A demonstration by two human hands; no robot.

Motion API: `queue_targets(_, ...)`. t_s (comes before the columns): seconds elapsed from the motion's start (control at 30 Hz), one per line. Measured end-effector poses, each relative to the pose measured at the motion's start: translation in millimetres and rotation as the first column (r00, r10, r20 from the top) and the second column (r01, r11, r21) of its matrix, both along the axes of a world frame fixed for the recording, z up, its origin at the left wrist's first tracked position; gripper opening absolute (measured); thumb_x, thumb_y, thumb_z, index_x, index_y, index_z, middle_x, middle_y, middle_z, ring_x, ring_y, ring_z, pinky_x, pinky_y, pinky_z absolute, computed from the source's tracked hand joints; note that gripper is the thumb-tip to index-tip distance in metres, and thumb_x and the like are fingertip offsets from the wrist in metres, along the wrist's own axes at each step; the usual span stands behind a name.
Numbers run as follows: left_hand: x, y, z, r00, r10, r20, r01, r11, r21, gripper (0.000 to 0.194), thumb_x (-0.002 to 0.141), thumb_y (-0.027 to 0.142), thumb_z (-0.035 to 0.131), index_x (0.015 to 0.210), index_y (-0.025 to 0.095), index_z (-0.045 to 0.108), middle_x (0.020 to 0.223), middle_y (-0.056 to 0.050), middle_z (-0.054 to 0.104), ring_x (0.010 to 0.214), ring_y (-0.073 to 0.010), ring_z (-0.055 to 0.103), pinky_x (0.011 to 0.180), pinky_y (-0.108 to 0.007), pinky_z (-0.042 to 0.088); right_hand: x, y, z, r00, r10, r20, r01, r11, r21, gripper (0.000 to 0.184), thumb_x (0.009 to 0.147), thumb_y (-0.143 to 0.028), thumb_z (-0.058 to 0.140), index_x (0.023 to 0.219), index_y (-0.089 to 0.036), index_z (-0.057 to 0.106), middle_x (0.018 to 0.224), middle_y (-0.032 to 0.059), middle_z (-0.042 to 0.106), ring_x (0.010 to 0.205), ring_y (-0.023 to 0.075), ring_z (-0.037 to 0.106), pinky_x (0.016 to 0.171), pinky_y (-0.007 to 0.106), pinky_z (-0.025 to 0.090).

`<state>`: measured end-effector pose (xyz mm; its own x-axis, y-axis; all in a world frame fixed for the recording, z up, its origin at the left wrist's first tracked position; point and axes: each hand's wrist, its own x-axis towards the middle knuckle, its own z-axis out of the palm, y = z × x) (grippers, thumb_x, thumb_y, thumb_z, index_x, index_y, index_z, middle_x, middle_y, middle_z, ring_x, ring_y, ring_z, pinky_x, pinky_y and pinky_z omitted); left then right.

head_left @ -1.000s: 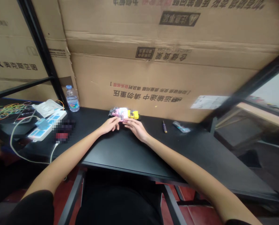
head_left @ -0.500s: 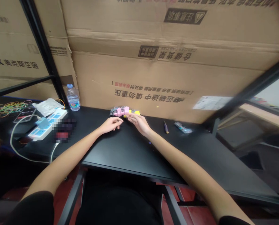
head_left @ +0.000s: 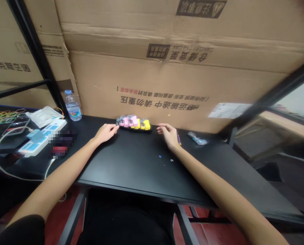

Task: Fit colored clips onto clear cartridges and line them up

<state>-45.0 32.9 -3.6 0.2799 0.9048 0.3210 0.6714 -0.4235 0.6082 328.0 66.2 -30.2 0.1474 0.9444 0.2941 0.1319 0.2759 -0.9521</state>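
A row of small pink and yellow pieces with greyish, see-through parts (head_left: 133,123) lies near the foot of the cardboard; what exactly they are is too small to make out. At the row's left end is my left hand (head_left: 106,133), its fingers loosely bent with the tips close to the end piece. Whether they touch is unclear. My right hand (head_left: 168,136) hovers to the right of the row, fingers half curled and apart, holding nothing. Partly hidden behind it is a screwdriver (head_left: 179,137). A small blue bit (head_left: 160,157) and a tiny white bit (head_left: 171,160) lie below that hand.
A clear plastic packet (head_left: 197,138) lies on the black table (head_left: 131,166) at right. On the left are a water bottle (head_left: 73,106), a white power strip (head_left: 45,136) with a plug and cable, and a blurred-out object (head_left: 62,143). Cardboard (head_left: 141,75) walls the back.
My hands have moved apart, the left going left and the right going right, uncovering the pink and yellow row. The view has shifted a little; the white bit now shows.
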Motion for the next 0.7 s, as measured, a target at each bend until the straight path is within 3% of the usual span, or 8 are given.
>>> queue_targets(0.1,10.3,-3.7,-0.5,0.998,-0.032,-0.05,0.033,0.999,0.009,0.038,0.102,0.045,0.054,0.08,0.021,0.073,0.066,0.0,0.064,0.062,-0.017,0.056,0.067,-0.029,0.036,4.1,3.8,-11.9,1.0,-0.002,0.004,0.003,1.0,-0.02,0.028,0.081,-0.04,0.073,0.099,-0.019,0.076,0.088,0.0053,0.076,0.072,0.0179,0.067,0.079,0.04,0.06)
queue_targets(0.17,21.4,-7.2,-0.5,0.991,-0.083,-0.102,0.083,0.997,-0.001,0.031,0.102,0.04,0.055,0.115,0.025,0.078,0.073,0.0,0.07,0.068,-0.0183,0.062,0.071,-0.029,0.039,4.5,4.1,-17.3,1.0,0.021,-0.002,-0.021,0.999,-0.05,0.03,0.081,-0.041,0.073,0.1,-0.018,0.076,0.088,0.0063,0.076,0.07,0.0177,0.067,0.076,0.04,0.06)
queue_targets(0.23,32.1,-9.3,-0.5,0.983,-0.121,-0.138,0.116,0.992,-0.039,0.046,0.103,0.033,0.051,0.147,0.03,0.065,0.077,0.001,0.073,0.073,-0.0194,0.066,0.074,-0.029,0.042,5.1,3.4,-19.8,0.999,0.046,-0.011,-0.047,0.996,-0.077,0.031,0.081,-0.042,0.073,0.1,-0.018,0.077,0.089,0.0072,0.077,0.068,0.0176,0.066,0.072,0.039,0.06)
queue_targets(0.3,40.0,-9.0,-1.5,0.981,-0.121,-0.155,0.111,0.991,-0.071,0.055,0.104,0.03,0.048,0.159,0.033,0.055,0.079,0.0,0.074,0.074,-0.0201,0.068,0.075,-0.03,0.044,6.0,2.5,-19.9,0.998,0.065,-0.014,-0.066,0.994,-0.091,0.031,0.082,-0.043,0.073,0.099,-0.018,0.078,0.089,0.0076,0.078,0.067,0.0173,0.066,0.07,0.037,0.06)
queue_targets(0.43,47.0,-4.5,-5.8,0.987,-0.082,-0.137,0.067,0.992,-0.111,0.061,0.104,0.031,0.049,0.166,0.031,0.046,0.082,-0.001,0.075,0.074,-0.0207,0.068,0.075,-0.031,0.045,7.7,1.0,-17.8,0.995,0.099,0.002,-0.099,0.99,-0.105,0.029,0.083,-0.044,0.074,0.096,-0.019,0.079,0.09,0.0073,0.079,0.067,0.0173,0.064,0.069,0.037,0.059)
queue_targets(0.53,47.0,-3.9,-7.0,0.984,-0.089,-0.153,0.072,0.991,-0.114,0.058,0.106,0.033,0.048,0.164,0.031,0.048,0.078,0.0,0.073,0.074,-0.0212,0.068,0.075,-0.031,0.046,9.8,-0.2,-17.1,0.988,0.147,0.048,-0.141,0.984,-0.112,0.028,0.086,-0.045,0.072,0.098,-0.02,0.079,0.092,0.0077,0.079,0.068,0.0185,0.064,0.073,0.039,0.06)
queue_targets(0.6,43.1,-4.9,-5.9,0.981,-0.09,-0.171,0.074,0.993,-0.095,0.049,0.107,0.034,0.047,0.155,0.031,0.058,0.076,0.001,0.071,0.073,-0.0212,0.068,0.076,-0.032,0.047,12.0,-2.0,-17.3,0.977,0.182,0.113,-0.17,0.98,-0.108,0.028,0.09,-0.046,0.07,0.101,-0.022,0.078,0.096,0.0084,0.08,0.075,0.0214,0.068,0.08,0.043,0.062)
queue_targets(0.7,28.5,-3.9,-3.7,0.979,-0.008,-0.202,0.012,1.0,0.018,0.029,0.105,0.036,0.051,0.125,0.027,0.07,0.082,-0.001,0.073,0.076,-0.0216,0.068,0.083,-0.036,0.049,15.1,-6.7,-18.7,0.943,0.154,0.296,-0.148,0.988,-0.042,0.028,0.094,-0.043,0.065,0.111,-0.024,0.075,0.11,0.0098,0.078,0.095,0.0268,0.073,0.095,0.05,0.061)
